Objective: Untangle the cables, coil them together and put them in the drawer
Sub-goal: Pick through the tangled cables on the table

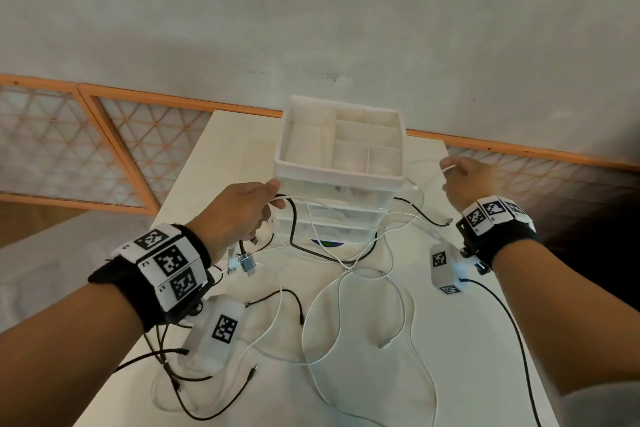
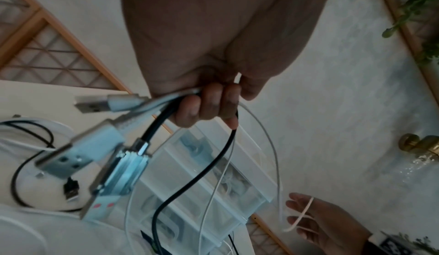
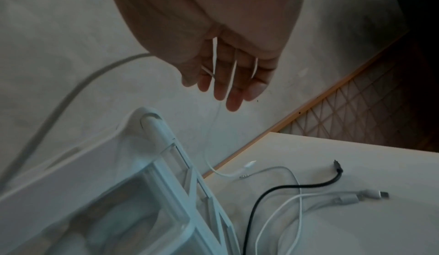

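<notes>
My left hand (image 1: 273, 198) (image 2: 209, 107) grips a bundle of cable ends in front of the drawer unit: a black cable (image 2: 190, 180) and white ones, whose USB plugs (image 2: 95, 146) (image 1: 242, 265) hang below the fist. A thin white cable (image 2: 273, 146) runs from that fist to my right hand (image 1: 450, 170) (image 3: 228, 86), raised right of the unit. There it is threaded across straight, spread fingers (image 3: 219, 82). More black and white cables (image 1: 398, 305) lie tangled on the table. The white drawer unit (image 1: 332, 218) has its clear drawers pushed in.
A divided tray (image 1: 287, 163) tops the drawer unit at the back of the white table (image 1: 467, 374). Loose plug ends (image 3: 370, 195) lie right of the unit. The table's far edge meets a wall with orange-framed lattice panels (image 1: 52, 149).
</notes>
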Motion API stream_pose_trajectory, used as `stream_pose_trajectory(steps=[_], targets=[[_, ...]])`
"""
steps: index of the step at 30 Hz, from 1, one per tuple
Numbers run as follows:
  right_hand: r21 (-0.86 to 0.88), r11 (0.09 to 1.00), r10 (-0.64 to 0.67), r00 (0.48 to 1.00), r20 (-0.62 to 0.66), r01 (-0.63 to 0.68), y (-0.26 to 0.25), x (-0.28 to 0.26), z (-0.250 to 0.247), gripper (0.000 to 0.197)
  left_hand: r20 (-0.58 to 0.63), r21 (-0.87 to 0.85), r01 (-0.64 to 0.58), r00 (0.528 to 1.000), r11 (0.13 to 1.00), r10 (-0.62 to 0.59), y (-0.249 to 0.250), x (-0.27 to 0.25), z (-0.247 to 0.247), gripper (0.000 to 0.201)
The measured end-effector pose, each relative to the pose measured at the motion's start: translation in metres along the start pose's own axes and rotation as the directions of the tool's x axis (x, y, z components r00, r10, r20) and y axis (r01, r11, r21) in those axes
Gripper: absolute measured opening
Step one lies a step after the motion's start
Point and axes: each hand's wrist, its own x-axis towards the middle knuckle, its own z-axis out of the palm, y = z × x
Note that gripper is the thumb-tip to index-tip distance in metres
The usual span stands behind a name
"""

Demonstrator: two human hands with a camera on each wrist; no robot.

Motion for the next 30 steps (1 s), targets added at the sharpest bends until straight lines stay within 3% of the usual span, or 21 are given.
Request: stream_pose_trajectory(steps=[3,5,7,9,11,13,15,16,17,18,20,21,22,24,25,26,28,29,30], targets=[[-0.160,0.987,0.045,0.975,0.219,-0.010,0.010,-0.008,0.009,0.069,-0.012,-0.002,0.002,1.000,1.000,-0.002,-0.001,0.001,0.001,0.041],[-0.306,0.952,0.064,0.964,0.259,0.019,0.005,-0.027,0.010,0.083,0.014,0.017,0.000,1.000,1.000,0.000,-0.002,0.001,-0.001,0.042],[-0.223,0.971,-0.056,0.986,0.160,0.091,-0.014,-0.059,0.009,0.067,0.056,0.054,-0.008,0.998,0.999,0.005,-0.001,-0.001,-0.001,0.043],[0.030,0.969,-0.245,0.957,0.152,0.244,-0.040,-0.102,0.012,0.046,0.121,0.111,-0.054,0.992,0.992,0.041,0.004,-0.006,0.007,0.040],[0.258,0.915,-0.387,0.853,0.351,0.310,-0.069,-0.148,0.021,0.051,0.231,0.195,-0.151,0.967,0.969,0.105,0.012,-0.015,0.020,0.033],[0.253,0.883,-0.468,0.712,0.523,0.395,-0.075,-0.175,0.037,0.041,0.396,0.295,-0.290,0.904,0.910,0.160,0.019,-0.026,0.029,0.030],[0.080,0.888,-0.395,0.663,0.636,0.452,-0.060,-0.171,0.049,0.007,0.567,0.329,-0.394,0.809,0.859,0.154,0.024,-0.036,0.028,0.033],[-0.020,0.911,-0.276,0.644,0.713,0.412,-0.046,-0.161,0.049,0.015,0.614,0.338,-0.407,0.779,0.849,0.129,0.024,-0.039,0.023,0.033],[-0.095,0.935,-0.154,0.634,0.758,0.340,-0.034,-0.152,0.046,0.019,0.622,0.363,-0.396,0.777,0.843,0.097,0.022,-0.040,0.016,0.033],[-0.157,0.945,-0.080,0.672,0.736,0.285,-0.021,-0.142,0.043,0.017,0.597,0.406,-0.362,0.800,0.839,0.057,0.016,-0.040,0.009,0.032],[-0.226,0.936,-0.128,0.861,0.491,0.268,-0.002,-0.123,0.035,0.005,0.497,0.532,-0.280,0.867,0.799,-0.027,-0.003,-0.037,0.000,0.026],[-0.235,0.934,-0.188,0.929,0.320,0.270,0.005,-0.116,0.035,0.010,0.448,0.593,-0.240,0.892,0.769,-0.067,-0.016,-0.035,0.000,0.024],[-0.210,0.938,-0.230,0.949,0.215,0.275,0.008,-0.114,0.036,0.024,0.389,0.645,-0.190,0.915,0.740,-0.104,-0.032,-0.033,0.001,0.022],[-0.147,0.952,-0.227,0.942,0.246,0.268,0.011,-0.125,0.048,0.059,0.222,0.693,-0.057,0.965,0.718,-0.138,-0.062,-0.029,0.007,0.021],[-0.131,0.955,-0.221,0.932,0.286,0.267,0.016,-0.138,0.057,0.068,0.141,0.638,0.032,0.978,0.769,-0.157,-0.076,-0.027,0.010,0.020],[-0.120,0.953,-0.231,0.923,0.309,0.278,0.023,-0.154,0.068,0.064,0.085,0.551,0.107,0.979,0.827,-0.183,-0.088,-0.024,0.013,0.019],[-0.184,0.917,-0.253,0.872,0.419,0.354,0.037,-0.195,0.089,0.026,0.002,0.474,0.200,0.974,0.858,-0.228,-0.103,-0.020,0.018,0.016],[-0.238,0.886,-0.222,0.814,0.538,0.398,0.042,-0.216,0.099,0.018,-0.018,0.482,0.223,0.969,0.847,-0.245,-0.105,-0.021,0.020,0.018],[-0.298,0.849,-0.139,0.730,0.669,0.436,0.045,-0.236,0.108,0.027,-0.019,0.506,0.227,0.968,0.832,-0.252,-0.107,-0.021,0.022,0.022]])
